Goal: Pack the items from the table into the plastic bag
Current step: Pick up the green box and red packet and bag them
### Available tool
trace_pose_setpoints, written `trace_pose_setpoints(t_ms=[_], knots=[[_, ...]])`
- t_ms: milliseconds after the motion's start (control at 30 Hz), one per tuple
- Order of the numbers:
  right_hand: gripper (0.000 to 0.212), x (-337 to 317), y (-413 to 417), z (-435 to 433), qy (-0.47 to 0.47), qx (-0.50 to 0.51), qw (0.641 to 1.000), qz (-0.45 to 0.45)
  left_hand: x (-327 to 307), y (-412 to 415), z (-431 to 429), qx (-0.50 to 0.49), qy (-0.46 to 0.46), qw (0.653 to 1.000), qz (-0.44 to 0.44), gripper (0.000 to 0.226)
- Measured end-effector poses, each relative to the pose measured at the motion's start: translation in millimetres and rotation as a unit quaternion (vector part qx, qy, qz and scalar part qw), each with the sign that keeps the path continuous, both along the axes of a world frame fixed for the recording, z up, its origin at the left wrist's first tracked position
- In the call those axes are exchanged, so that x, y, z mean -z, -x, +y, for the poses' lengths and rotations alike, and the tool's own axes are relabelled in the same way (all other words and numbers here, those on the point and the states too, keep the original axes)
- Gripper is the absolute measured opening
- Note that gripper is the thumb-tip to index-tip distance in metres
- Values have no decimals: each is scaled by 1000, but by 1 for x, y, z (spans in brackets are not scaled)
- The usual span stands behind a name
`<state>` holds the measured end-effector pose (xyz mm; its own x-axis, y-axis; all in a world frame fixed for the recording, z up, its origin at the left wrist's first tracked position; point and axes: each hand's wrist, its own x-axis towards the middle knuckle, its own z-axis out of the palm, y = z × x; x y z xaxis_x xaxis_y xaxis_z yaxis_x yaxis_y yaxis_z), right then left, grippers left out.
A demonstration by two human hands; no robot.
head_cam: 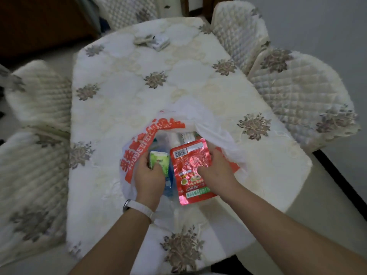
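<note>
A white plastic bag with red printing lies open on the table near me. My left hand grips a small green and white packet at the bag's mouth. My right hand holds a shiny red foil pouch by its right side, partly inside the bag. Beneath them in the bag lie a blue bottle and a white item, both partly hidden.
The table wears a white cloth with grey flower motifs. A small silvery object lies at its far end. Quilted chairs stand on the left and right.
</note>
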<state>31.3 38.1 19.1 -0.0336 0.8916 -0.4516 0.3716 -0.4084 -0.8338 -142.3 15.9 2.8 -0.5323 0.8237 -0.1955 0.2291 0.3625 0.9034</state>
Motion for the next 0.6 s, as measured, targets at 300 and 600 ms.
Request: trace_pose_setpoints(t_ms=[300,600], knots=[[37,15,19,52,-41,-36,998,20,3,-11,-17,20,28,983,180,45],[25,19,32,65,-127,-77,986,-70,1,-1,-27,75,69,965,240,48]])
